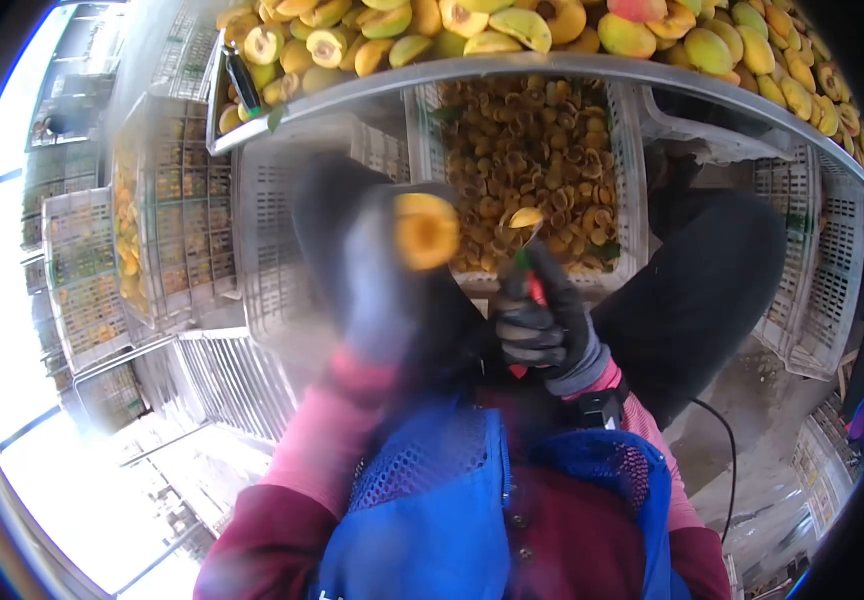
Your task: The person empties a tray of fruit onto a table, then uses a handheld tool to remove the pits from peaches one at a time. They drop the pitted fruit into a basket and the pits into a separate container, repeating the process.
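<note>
My left hand (372,245), gloved and smeared by motion, is closed on a yellow peach half (427,232) whose cut face with a darker round centre shows. My right hand (537,325), in a grey and black glove, is wrapped around the red handle of a pitting tool (536,289). A thin metal loop forms the tool's tip, and a yellow scooped piece (526,217) sits at it. Both hands are above my lap, with the peach half left of the tool and apart from it. Beyond them, a crate (632,190) holds many brown-yellow scooped pieces.
A metal-edged table (552,64) heaped with whole and halved peaches (492,30) spans the far side. A dark-handled tool (242,82) lies at its left corner. Plastic crates (187,200) stand at the left, more crates (822,270) at the right. A black cable (732,450) hangs right.
</note>
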Demonstrator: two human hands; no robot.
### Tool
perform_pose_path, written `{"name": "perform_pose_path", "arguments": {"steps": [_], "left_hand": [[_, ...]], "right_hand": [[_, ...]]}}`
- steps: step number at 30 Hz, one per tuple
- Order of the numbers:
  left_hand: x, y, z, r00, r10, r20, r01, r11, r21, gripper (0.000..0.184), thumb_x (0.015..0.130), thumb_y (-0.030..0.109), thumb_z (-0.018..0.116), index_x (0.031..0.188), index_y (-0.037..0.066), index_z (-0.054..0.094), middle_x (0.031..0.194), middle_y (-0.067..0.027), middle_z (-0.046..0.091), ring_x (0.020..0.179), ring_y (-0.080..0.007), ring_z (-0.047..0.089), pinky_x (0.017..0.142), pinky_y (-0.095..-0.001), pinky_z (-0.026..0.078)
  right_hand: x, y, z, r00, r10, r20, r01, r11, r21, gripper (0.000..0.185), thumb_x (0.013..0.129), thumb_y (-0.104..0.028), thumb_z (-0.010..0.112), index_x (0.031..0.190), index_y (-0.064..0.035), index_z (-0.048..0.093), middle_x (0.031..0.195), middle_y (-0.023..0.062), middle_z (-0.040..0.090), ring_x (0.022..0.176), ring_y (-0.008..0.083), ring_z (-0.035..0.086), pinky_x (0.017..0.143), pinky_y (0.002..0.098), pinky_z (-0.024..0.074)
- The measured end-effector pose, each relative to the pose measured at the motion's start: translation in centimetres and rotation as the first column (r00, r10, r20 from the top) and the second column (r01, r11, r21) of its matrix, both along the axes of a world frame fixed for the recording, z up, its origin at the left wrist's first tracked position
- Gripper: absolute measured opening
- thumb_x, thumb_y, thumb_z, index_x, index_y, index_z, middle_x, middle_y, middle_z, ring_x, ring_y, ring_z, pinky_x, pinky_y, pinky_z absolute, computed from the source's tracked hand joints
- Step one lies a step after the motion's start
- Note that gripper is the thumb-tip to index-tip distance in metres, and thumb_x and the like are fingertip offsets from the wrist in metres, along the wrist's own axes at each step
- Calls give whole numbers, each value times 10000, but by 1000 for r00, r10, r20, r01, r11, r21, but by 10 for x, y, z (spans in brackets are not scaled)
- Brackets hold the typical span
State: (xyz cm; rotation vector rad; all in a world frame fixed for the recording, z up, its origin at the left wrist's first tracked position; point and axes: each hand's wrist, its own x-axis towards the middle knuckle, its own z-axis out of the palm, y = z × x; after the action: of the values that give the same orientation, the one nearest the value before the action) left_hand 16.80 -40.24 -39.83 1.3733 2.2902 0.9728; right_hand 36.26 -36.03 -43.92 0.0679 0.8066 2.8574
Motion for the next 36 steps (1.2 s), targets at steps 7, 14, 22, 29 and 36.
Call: {"name": "perform_pose_path", "arguments": {"steps": [7,14,22,29,36], "left_hand": [[-149,19,56,756,182,-629,-374,909,-186,377,843,333,643,1109,67,627,995,-168,643,912,-256,633,801,-336,486],[-155,171,16,832,140,-537,-196,980,-47,587,722,365,754,1190,85,536,1045,-149,648,974,-286,627,851,-375,472],[-85,125,44,990,-88,107,67,981,183,364,801,179,669,1119,20,591,845,-100,648,728,-140,612,669,-263,494],[19,51,11,974,-225,9,217,949,229,278,839,36,576,1103,-42,539,952,-161,611,798,-251,625,704,-314,508],[47,42,9,952,-110,287,31,964,266,224,937,153,500,1050,-28,571,976,-148,592,808,-234,612,711,-313,495]], "right_hand": [[-1,14,13,840,86,536,-240,944,225,465,956,-506,417,839,-72,537,573,-17,372,371,60,294,315,197,245],[-10,19,10,635,-51,771,-314,895,318,445,894,-553,515,834,-112,530,577,-12,430,401,70,365,340,208,290],[-16,15,2,359,-600,715,-447,562,696,412,936,-459,491,975,-54,554,591,4,490,410,91,428,347,227,330],[-30,8,35,350,-903,248,-660,-49,750,332,893,-152,588,1191,-25,515,903,153,618,676,261,610,613,319,488],[-23,-13,32,392,-812,432,-676,64,734,325,916,-167,547,1206,-26,504,971,198,613,757,329,628,679,357,500]]}}
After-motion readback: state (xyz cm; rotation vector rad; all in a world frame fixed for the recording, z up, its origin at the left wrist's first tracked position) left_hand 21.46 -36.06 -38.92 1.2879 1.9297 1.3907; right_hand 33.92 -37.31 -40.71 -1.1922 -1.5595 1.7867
